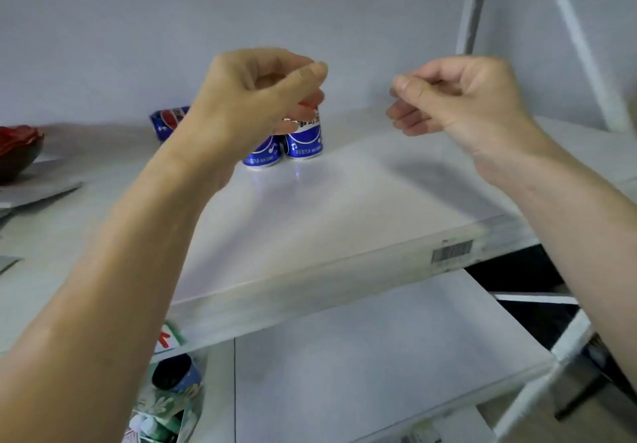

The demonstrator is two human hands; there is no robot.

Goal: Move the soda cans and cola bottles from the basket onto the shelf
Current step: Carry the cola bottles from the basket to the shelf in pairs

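Three blue soda cans stand at the back of the white shelf [344,201]. One can [305,141] is at the right, a second can [260,154] touches it on the left, and a third can [165,122] stands further left, partly hidden by my forearm. My left hand [255,97] hovers in front of the two near cans, fingers curled, holding nothing. At the same height to the right, my right hand [462,97] is empty too, with loosely curled fingers. The basket is out of view.
A dark bowl with red contents [17,153] sits at the shelf's far left. A barcode label [451,251] is on the shelf's front edge. A lower white shelf [362,356] holds packaged goods [165,401] at its left. White uprights [472,8] rise at the right.
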